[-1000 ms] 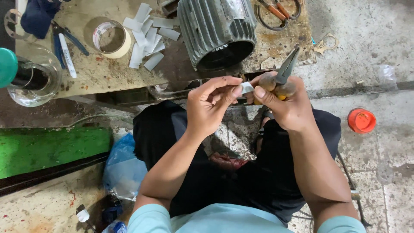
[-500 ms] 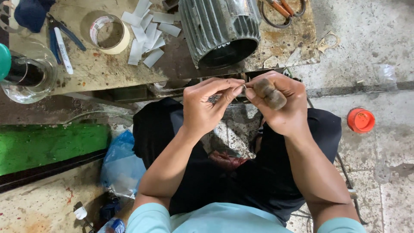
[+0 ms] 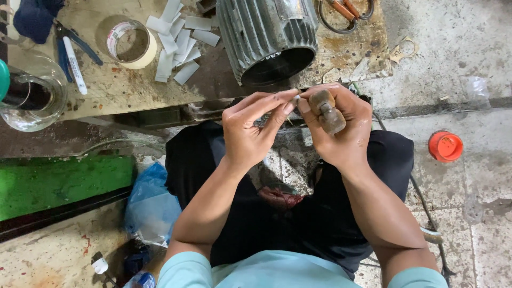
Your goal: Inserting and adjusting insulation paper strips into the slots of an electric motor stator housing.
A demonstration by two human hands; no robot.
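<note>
A brown-handled tool sits in my right hand, its rounded wooden handle lying across the palm with my fingers curled tightly round it. The working end points toward my left hand and is hidden behind the fingertips, so I cannot tell what kind of tip it has. My left hand meets the right one just in front of my chest, above my lap; its thumb and forefinger are pinched together on something small and pale at the tool's tip, too small to make out. The other left fingers are loosely bent.

Just beyond my hands lies the worktop, stained and worn. On it a grey ribbed motor housing lies on its side with its open end facing me. To its left are a scatter of white paper strips and a roll of tape, then blue-handled pliers and a glass jar at the edge. Orange-handled scissors lie at the far right of the worktop. On the concrete floor to my right sits an orange cap; to my left, a blue plastic bag.
</note>
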